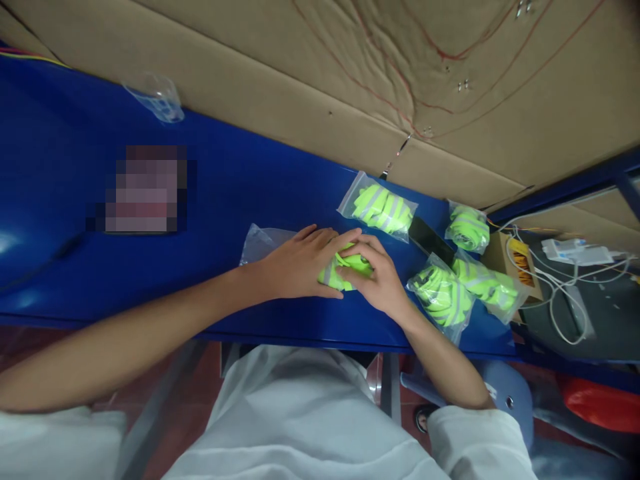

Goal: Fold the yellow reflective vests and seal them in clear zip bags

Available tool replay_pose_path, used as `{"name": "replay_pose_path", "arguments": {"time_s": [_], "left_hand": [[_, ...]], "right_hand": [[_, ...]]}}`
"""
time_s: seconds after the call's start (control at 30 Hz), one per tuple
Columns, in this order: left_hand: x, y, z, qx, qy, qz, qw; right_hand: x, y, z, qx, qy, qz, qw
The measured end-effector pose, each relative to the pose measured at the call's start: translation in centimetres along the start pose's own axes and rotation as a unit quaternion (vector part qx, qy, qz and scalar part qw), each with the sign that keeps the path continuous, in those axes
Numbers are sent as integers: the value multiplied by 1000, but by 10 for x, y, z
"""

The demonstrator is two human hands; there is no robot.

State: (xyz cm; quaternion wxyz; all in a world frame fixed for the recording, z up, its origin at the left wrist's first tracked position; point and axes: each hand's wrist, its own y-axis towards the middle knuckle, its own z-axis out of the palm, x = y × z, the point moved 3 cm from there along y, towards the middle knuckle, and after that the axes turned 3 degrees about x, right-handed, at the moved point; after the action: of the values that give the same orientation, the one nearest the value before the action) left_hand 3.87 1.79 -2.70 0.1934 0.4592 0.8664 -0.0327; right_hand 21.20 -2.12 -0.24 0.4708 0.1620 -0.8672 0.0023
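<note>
Both hands, left hand (300, 263) and right hand (377, 277), press unlabelled neon strap (345, 270).

Single head-worn view, steeply down and forward, close over blue table (75, 200), cardboard wall (300, 60) beyond.

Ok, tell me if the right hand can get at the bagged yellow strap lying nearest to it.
Probably yes. The right hand rests on a folded yellow strap, and the nearest bagged strap lies just beside its wrist on the blue table, with nothing between them.
</note>
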Motion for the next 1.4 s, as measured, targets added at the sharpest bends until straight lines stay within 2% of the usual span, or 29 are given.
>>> {"name": "replay_pose_path", "arguments": {"time_s": [0.17,0.33,0.43,0.57,0.67,0.73,0.87,0.93,1.03,1.23,1.33,1.4], "left_hand": [[5,2,2,-14,-30,22,999],[8,4,-2,-42,-86,-15,995],[5,5,-4,-46,-90,-7,995],[-5,7,-5,-37,-57,26,997],[-9,8,-6,-35,-2,18,999],[-8,7,-8,-33,20,6,999],[-1,5,-13,-2,-30,13,999],[2,4,-16,11,-55,16,998],[4,5,-18,12,-61,18,998],[1,6,-12,34,-14,45,998],[0,6,-9,11,10,44,999],[1,6,-10,-5,17,31,999]], "right_hand": [[0,0,-4,-6,-21,-12,1000],[-7,3,-13,25,-24,-30,999],[-6,2,-11,20,-41,-51,998],[0,2,2,-42,-72,-42,996],[4,2,7,-87,-88,-7,992],[6,2,5,-56,-81,-2,995],[7,-1,-9,133,-51,-66,988],[5,-3,-16,179,-51,-92,978],[0,-3,-16,143,-70,-83,984],[-2,0,7,-15,-103,4,995],[-2,1,15,-48,-105,45,992],[-1,2,14,-48,-102,50,992]]}}
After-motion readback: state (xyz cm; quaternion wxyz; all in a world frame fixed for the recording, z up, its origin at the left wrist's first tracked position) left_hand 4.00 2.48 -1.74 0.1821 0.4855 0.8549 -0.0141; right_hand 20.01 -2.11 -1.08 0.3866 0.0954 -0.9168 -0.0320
